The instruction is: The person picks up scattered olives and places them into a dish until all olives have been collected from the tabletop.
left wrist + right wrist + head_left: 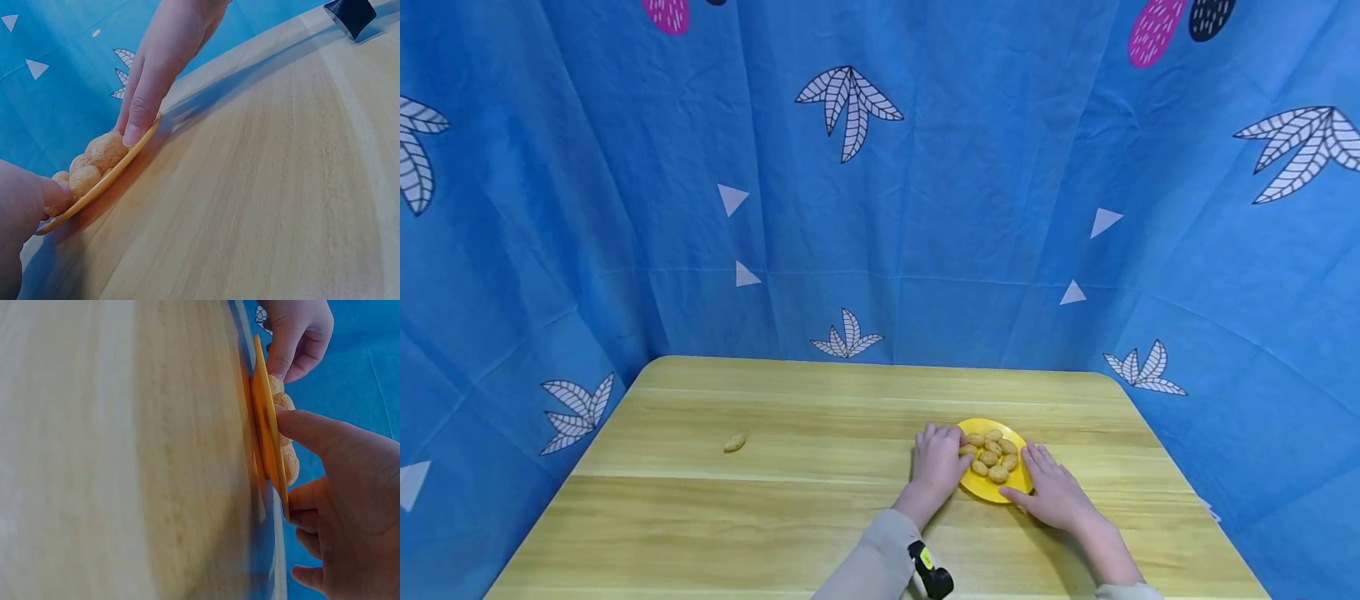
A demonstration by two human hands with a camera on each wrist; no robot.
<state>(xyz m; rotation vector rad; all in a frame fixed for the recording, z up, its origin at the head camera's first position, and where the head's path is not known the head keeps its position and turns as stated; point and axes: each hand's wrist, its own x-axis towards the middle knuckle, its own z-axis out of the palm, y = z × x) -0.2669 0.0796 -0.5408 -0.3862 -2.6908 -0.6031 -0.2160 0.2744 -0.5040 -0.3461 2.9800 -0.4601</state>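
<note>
A round yellow plate (985,492) sits at the right of the table in the head view, bearing several tan, rough-shelled nuts (106,150). My left hand (938,461) grips its left edge, thumb over the rim beside the nearest nuts. At the opposite edge, my right hand (1060,496) holds the plate, as the right wrist view shows: the right thumb (306,428) lies on the upper side and fingers touch the rim from outside. Part of the left fingers' contact is hidden. Far to the left, a single nut (735,442) lies on the wood.
The pale wooden table (700,533) has rounded far corners. A blue patterned curtain (970,208) hangs behind it and along both sides. A black device (931,571) with a yellow-green patch is strapped at my left sleeve.
</note>
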